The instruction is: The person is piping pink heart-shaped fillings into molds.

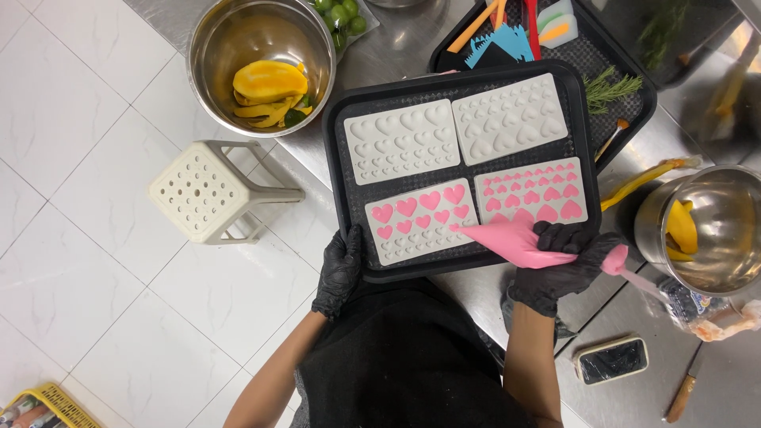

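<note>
— Where are the hands right now?

— The right hand [564, 265], in a black glove, is closed around a pink piping bag [519, 242], squeezing it with the tip laid at the right edge of the near-left heart mould [420, 220]. The left hand [342, 268], also gloved, grips the near-left corner of the black tray [349, 119] that carries all four moulds.

— How much is filled?

— The near-right mould [533, 192] looks full: pink hearts in every row that shows, though the bag covers part of its near edge, so I can't vouch for the last few cavities. The near-left mould has its two rows of larger hearts filled pink; the small cavities along its near edge appear pale and empty.

— And the other two?

— The far-left mould [401, 140] and far-right mould [509, 117] are bare white, nothing piped into them. So I'd judge it roughly at the halfway mark, with the rest of one mould and two whole ones left.

— What's around the tray?

— It sits on a steel counter [412, 40], jutting over its near edge. A steel bowl [261, 59] with yellow mango pieces stands past the tray's far-left corner, another steel pot [713, 226] off its right side. A second tray [610, 47] with scrapers lies behind, a phone [610, 361] near the counter's near edge, and a white plastic stool [218, 190] stands on the tiled floor.
</note>
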